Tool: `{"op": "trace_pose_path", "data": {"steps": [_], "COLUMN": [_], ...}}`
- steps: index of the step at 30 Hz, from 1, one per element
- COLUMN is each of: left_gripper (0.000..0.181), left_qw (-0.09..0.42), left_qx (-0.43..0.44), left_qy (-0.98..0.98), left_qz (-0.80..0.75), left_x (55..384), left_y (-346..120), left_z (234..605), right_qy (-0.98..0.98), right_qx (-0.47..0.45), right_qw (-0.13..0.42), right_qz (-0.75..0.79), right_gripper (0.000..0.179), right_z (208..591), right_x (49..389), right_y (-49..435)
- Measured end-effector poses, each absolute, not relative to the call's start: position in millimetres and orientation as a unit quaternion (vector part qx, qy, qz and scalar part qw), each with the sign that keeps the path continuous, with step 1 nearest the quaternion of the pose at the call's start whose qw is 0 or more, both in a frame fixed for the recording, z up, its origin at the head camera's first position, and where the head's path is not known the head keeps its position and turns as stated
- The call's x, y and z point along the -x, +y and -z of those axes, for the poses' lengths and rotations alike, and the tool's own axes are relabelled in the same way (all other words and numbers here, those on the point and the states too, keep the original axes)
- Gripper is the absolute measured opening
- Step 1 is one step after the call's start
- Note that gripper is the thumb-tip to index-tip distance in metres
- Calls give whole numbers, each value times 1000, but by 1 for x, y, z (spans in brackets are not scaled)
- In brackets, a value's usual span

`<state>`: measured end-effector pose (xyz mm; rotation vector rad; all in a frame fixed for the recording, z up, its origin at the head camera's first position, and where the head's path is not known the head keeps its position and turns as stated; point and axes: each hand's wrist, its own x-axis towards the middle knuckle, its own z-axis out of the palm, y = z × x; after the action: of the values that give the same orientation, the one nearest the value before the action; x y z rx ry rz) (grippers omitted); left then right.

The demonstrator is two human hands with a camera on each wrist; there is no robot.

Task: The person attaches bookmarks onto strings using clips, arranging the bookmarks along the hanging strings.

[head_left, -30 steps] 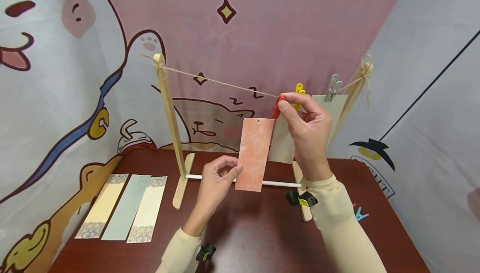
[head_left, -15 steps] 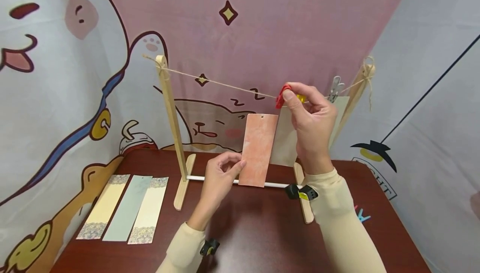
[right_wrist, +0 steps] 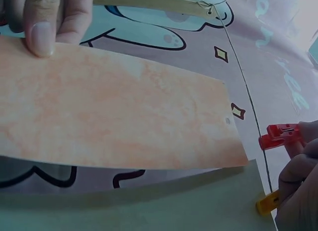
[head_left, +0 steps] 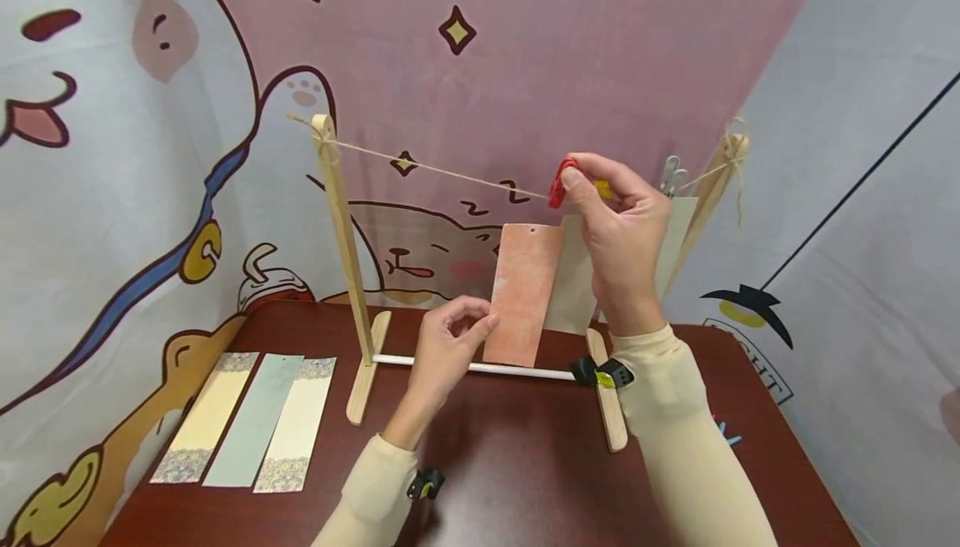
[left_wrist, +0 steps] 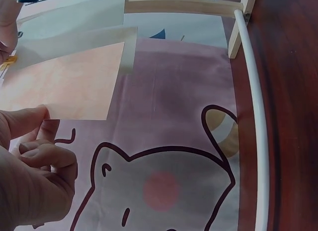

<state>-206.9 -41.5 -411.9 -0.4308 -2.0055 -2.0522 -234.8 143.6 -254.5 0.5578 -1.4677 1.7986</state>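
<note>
My left hand (head_left: 450,338) pinches an orange-pink card (head_left: 525,293) by its left edge, holding it upright below the twine (head_left: 442,168). The card has a small hole near its top edge. Between the thumb and fingers of my right hand (head_left: 628,226) is a red clothespin (head_left: 557,187), its tip at the twine. In the right wrist view, the card's holed end (right_wrist: 227,120) is apart from the red clothespin (right_wrist: 280,135). Behind the card hangs a pale card (head_left: 573,284) with a yellow clothespin (right_wrist: 268,203) at its top, partly hidden by my right hand.
The twine runs between two wooden posts (head_left: 341,230), joined low down by a white rod (head_left: 517,371). A grey clothespin (head_left: 673,176) and another pale card (head_left: 681,234) are at the right. Three cards (head_left: 255,422) lie left on the table; a blue clothespin (head_left: 729,434) lies right.
The red clothespin has gone up in my right hand, from beside the card's top corner to above it. My left hand has brought the card slightly up and to the right.
</note>
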Motion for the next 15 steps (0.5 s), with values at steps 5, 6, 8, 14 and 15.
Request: {"op": "trace_pose_path", "data": {"steps": [5, 6, 8, 14, 15], "left_gripper": [6, 6, 6, 5, 5], "left_qw": [121, 122, 122, 124, 123], "left_qx": [154, 154, 156, 160, 160], "left_qy": [-682, -682, -680, -680, -680], "left_qz": [705, 705, 706, 705, 705], "left_x": [213, 214, 216, 220, 221], "left_y": [-40, -39, -38, -36, -35], "left_z": [410, 410, 410, 411, 411], "right_qy": [-609, -618, -633, -678, -687], "right_qx": [-193, -191, -187, -176, -177], "right_qw": [380, 381, 379, 358, 354], "right_qz": [-669, -661, -649, -617, -610], "right_gripper": [12, 12, 11, 13, 13], "right_z": [254, 254, 253, 252, 252], "right_x": [235, 235, 236, 237, 236], "right_y": [146, 147, 149, 154, 155]}}
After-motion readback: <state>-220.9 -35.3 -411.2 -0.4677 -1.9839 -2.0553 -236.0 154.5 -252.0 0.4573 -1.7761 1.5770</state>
